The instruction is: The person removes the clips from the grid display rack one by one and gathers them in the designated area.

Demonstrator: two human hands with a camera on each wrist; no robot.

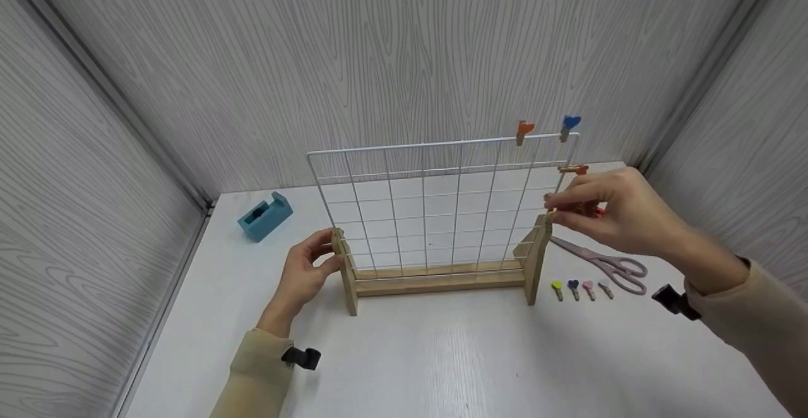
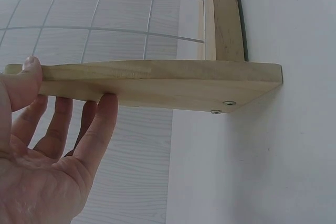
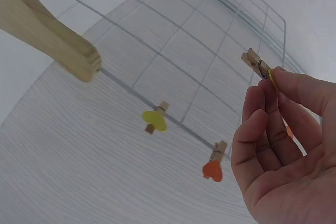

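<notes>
A white wire grid [image 1: 424, 203] stands upright in a wooden stand [image 1: 442, 284]. My left hand [image 1: 309, 268] grips the stand's left side panel, thumb at its edge and fingertips against its outer face [image 2: 157, 88]. At the grid's right side, my right hand [image 1: 622, 209] pinches a small wooden clothespin [image 3: 255, 64] with a yellow heart. Something orange shows between that hand's fingers. In the right wrist view, a yellow-heart clothespin [image 3: 155, 120] and an orange-heart clothespin [image 3: 213, 169] are clipped on the side wire. Orange-heart [image 1: 524, 131] and blue-heart [image 1: 569, 125] clothespins sit on the top wire.
Several clothespins [image 1: 574, 288] lie in a row on the white table [image 1: 429, 361], right of the stand. Behind them lie scissors [image 1: 609, 263] with pale handles. A blue tape dispenser [image 1: 266, 217] stands at the back left. Grey wood-grain panels [image 1: 404, 52] enclose the table.
</notes>
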